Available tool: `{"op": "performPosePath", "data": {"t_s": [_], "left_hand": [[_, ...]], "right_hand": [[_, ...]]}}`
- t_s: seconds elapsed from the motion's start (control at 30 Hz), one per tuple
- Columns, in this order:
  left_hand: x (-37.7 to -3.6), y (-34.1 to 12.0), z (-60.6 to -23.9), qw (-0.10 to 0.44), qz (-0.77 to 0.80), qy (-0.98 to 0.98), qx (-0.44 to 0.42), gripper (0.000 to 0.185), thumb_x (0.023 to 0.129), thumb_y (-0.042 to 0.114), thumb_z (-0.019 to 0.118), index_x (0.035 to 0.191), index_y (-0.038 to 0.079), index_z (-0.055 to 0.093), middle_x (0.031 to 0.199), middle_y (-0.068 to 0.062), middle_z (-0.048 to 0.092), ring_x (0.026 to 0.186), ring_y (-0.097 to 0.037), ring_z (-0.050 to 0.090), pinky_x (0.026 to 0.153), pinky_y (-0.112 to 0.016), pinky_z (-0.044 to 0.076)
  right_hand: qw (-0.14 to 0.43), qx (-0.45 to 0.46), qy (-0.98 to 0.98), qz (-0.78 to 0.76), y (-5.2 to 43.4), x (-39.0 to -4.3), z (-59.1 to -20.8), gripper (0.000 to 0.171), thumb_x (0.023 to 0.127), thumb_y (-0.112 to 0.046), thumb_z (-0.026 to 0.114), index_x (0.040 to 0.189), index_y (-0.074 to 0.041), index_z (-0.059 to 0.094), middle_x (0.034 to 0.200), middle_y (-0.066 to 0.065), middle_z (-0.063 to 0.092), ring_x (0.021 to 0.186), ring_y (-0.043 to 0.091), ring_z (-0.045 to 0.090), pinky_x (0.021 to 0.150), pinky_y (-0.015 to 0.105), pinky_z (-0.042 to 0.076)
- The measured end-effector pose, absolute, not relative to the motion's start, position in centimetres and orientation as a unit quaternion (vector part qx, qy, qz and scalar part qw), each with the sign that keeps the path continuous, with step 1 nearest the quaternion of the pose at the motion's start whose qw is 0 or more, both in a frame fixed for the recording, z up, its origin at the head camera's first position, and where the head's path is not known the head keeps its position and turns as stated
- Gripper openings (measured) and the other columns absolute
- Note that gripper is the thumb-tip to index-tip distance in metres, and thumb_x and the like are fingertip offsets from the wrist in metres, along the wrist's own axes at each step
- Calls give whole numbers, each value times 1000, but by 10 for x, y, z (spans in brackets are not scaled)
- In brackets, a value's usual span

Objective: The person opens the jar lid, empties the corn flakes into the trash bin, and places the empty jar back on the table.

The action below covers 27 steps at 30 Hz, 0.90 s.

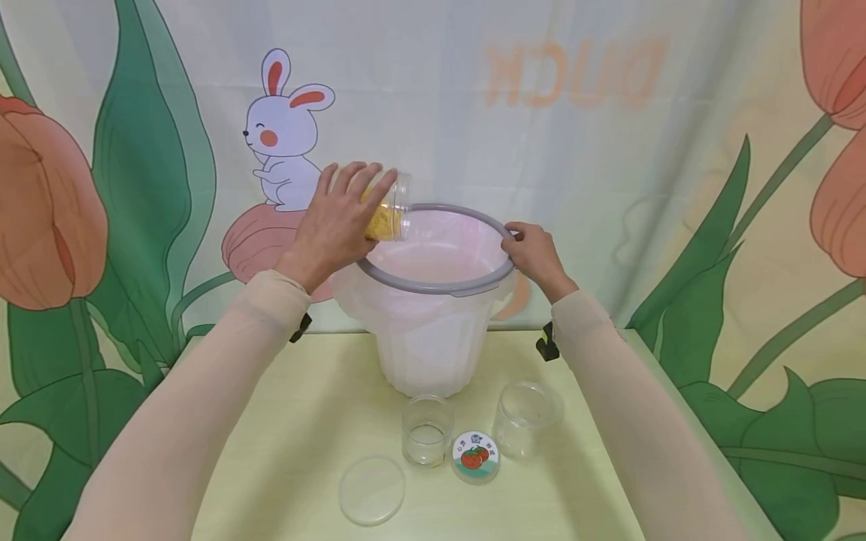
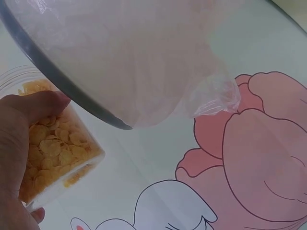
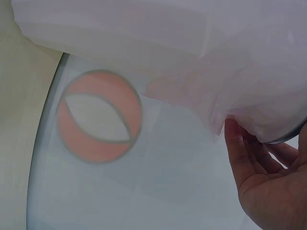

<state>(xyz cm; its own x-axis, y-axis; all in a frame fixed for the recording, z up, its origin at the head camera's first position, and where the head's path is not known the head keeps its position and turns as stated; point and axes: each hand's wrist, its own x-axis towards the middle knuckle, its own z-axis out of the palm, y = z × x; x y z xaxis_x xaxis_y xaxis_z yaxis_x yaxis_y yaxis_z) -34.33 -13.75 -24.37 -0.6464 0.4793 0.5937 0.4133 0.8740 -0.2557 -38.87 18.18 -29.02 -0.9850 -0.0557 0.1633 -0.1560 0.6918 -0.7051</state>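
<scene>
My left hand grips a clear plastic jar, tipped on its side with its mouth toward the trash can. Yellow corn flakes fill much of the jar in the left wrist view. The can is white, lined with a thin pinkish plastic bag, and a grey ring runs round its top. On the can's right side, my right hand pinches the ring, thumb and fingers about it. Fingertips press the bag's outside in the right wrist view. The can's bottom inside is hidden.
In front of the can stand a small clear jar and a larger clear jar. Between them lies a round lid with a tomato picture. A clear round lid lies nearer, to the left. A printed curtain hangs behind.
</scene>
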Motion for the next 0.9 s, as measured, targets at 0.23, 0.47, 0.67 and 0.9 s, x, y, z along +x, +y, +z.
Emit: {"op": "performPosePath", "data": {"t_s": [0.23, 0.47, 0.67, 0.9], "left_hand": [[-343, -138, -243, 340, 51, -903, -259, 96, 76, 24, 80, 154, 19, 26, 155, -13, 35, 142, -35, 30, 119, -59, 22], [-342, -138, -245, 342, 57, -900, -264, 97, 75, 24, 81, 154, 18, 26, 155, -13, 34, 142, -35, 29, 119, -60, 21], [-342, -138, -246, 347, 68, -895, -271, 96, 74, 23, 81, 154, 19, 28, 155, -13, 35, 142, -35, 29, 119, -60, 21], [-342, -138, -246, 349, 80, -891, -279, 95, 74, 23, 81, 153, 19, 28, 154, -12, 35, 142, -35, 29, 119, -60, 22]], "right_hand": [[65, 55, -918, 388, 182, -390, -290, 54, 94, -21, 47, 147, -9, 46, 132, 19, 61, 105, 28, 65, 88, 38, 54], [68, 55, -920, 382, 182, -388, -290, 54, 94, -21, 46, 146, -8, 46, 131, 20, 62, 105, 28, 65, 86, 36, 54], [68, 56, -920, 381, 181, -390, -291, 54, 94, -21, 46, 146, -8, 46, 132, 20, 61, 107, 29, 65, 89, 39, 55], [68, 58, -921, 379, 182, -389, -291, 54, 95, -21, 45, 147, -8, 45, 133, 21, 61, 109, 30, 65, 90, 39, 54]]}}
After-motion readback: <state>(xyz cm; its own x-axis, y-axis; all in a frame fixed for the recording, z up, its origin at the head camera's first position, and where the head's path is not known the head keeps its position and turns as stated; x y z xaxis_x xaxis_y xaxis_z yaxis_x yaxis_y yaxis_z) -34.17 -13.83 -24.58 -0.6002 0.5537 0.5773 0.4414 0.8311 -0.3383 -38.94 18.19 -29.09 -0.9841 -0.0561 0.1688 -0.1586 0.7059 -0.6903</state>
